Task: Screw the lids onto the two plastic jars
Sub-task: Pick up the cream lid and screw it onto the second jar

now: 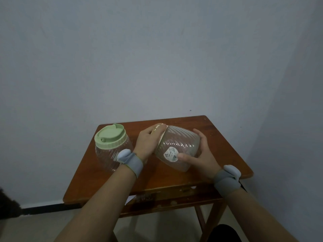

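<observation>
A clear ribbed plastic jar point(111, 154) stands upright at the table's left, with a green lid point(110, 137) on its mouth. A second ribbed jar point(178, 142) is tipped on its side above the table's middle, its base with a white sticker towards me. My right hand point(199, 156) grips that jar's body and base. My left hand point(148, 140) is wrapped around the cream lid point(160, 130) at the jar's mouth, which points to the far left. Most of this lid is hidden by my fingers.
The small brown wooden table point(227, 154) stands against a pale wall, in a corner at the right. Grey bands sit on both my wrists. The floor lies below the table's front edge.
</observation>
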Action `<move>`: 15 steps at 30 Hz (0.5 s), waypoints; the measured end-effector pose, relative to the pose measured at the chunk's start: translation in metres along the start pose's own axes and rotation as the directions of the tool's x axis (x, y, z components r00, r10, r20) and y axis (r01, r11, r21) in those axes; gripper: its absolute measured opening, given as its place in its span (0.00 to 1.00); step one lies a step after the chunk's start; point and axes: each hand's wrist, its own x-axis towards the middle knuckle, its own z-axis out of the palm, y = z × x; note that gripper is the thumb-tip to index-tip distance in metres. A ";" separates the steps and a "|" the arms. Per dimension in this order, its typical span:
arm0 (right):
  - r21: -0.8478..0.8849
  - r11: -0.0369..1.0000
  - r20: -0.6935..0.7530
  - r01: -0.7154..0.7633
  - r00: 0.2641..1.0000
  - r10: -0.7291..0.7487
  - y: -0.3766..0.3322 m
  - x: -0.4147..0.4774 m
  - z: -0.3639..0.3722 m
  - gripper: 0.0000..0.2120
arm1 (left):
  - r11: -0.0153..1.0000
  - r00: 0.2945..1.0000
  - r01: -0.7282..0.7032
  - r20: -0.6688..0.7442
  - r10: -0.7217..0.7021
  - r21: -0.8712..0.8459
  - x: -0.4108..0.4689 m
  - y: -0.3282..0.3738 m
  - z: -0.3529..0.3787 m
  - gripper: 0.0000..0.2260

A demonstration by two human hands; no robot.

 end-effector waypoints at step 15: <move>-0.587 0.809 0.061 0.030 0.998 0.008 -0.023 0.005 -0.006 0.64 | 0.822 0.946 -0.321 0.118 0.302 0.471 -0.006 0.017 0.002 0.24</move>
